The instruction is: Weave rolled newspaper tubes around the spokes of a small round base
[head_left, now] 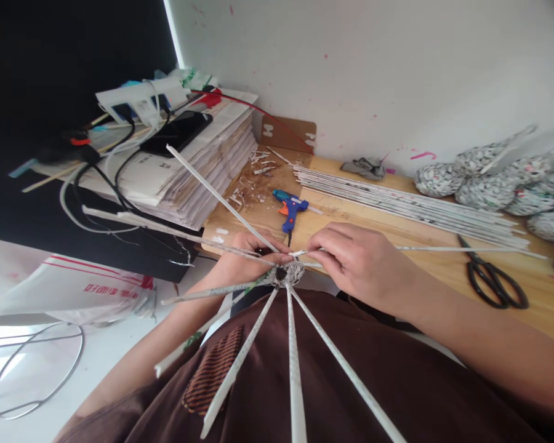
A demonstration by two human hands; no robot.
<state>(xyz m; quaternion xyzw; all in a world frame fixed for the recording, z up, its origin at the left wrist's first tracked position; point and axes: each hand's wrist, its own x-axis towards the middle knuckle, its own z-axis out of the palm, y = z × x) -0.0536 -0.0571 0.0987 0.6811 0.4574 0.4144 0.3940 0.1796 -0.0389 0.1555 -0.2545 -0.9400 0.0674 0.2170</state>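
Observation:
Close to my body I see a small round woven paper piece (pixel 293 272), with several rolled paper tubes (pixel 295 369) fanning out from it. My left hand (pixel 249 255) grips the woven piece at its left edge, fingers closed around it and the bases of the tubes. My right hand (pixel 351 255) pinches a paper tube (pixel 443 249) just right of the piece; that tube runs on to the right past the hand. Between the two sets of fingertips a short white stretch of tube shows. The left fingertips partly hide the weave.
Beyond my hands lies a blue glue gun (pixel 294 209). A row of paper tubes (pixel 397 206) and black scissors (pixel 493 280) are on the table (pixel 549 295). Woven paper shapes (pixel 484 184) sit at right. A paper stack (pixel 212 166) at left carries a phone (pixel 178 132) and cables.

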